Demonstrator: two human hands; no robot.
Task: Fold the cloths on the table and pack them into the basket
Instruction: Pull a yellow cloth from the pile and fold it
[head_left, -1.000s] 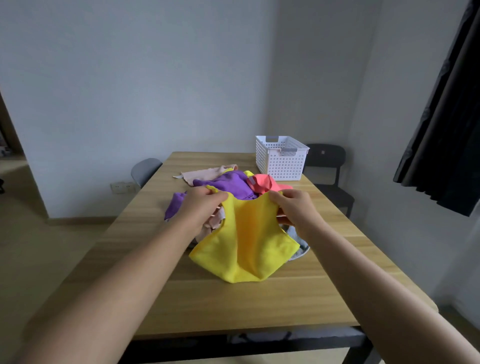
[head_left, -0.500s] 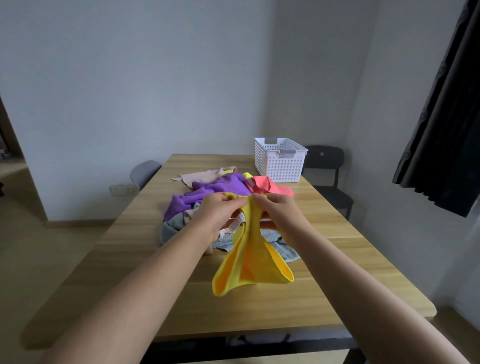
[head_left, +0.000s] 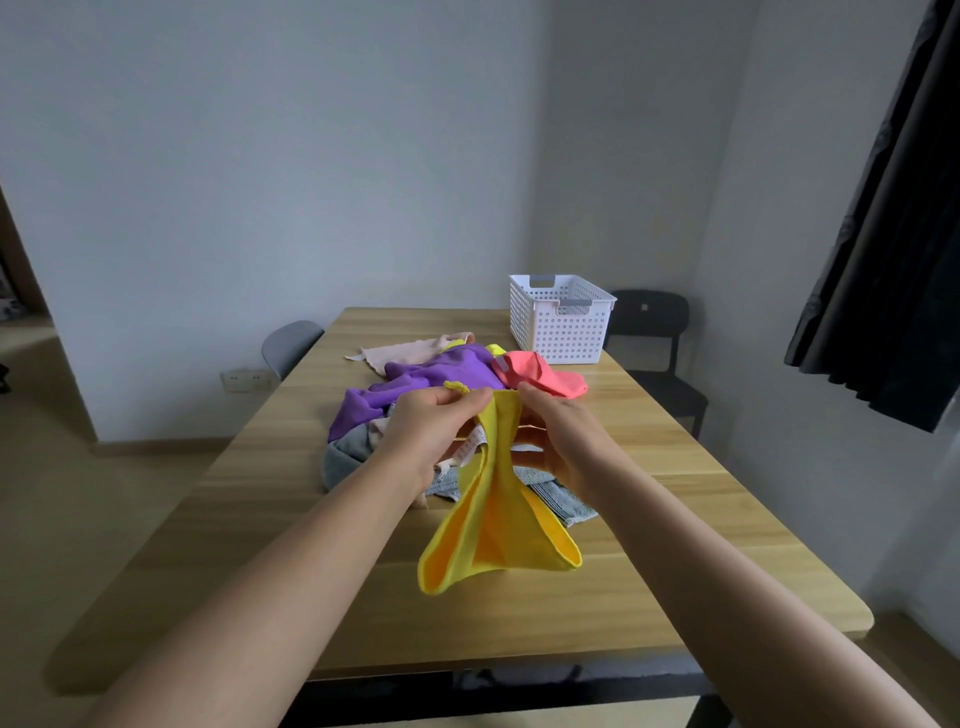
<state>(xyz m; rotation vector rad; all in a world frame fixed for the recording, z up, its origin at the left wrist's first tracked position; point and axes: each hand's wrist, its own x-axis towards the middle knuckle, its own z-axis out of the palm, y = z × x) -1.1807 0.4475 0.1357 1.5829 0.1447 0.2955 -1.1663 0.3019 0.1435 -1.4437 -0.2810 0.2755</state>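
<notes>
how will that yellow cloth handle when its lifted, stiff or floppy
Probably floppy: the yellow cloth sags in loose loops below where the left hand and right hand pinch its top edge. Likely light, since fingertip pinches alone seem to hold it up. It probably won't slip much; the fabric looks matte, not glossy.

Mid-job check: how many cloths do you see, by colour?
Purple cloth: 1
Yellow: 2 (held cloth, yellow edge behind the purple)
Coral cloth: 1
Beige cloth: 1
Grey cloth: 1
Striped blue-grey cloth: 1
Total: 7 showing; pile may hide more.
</notes>
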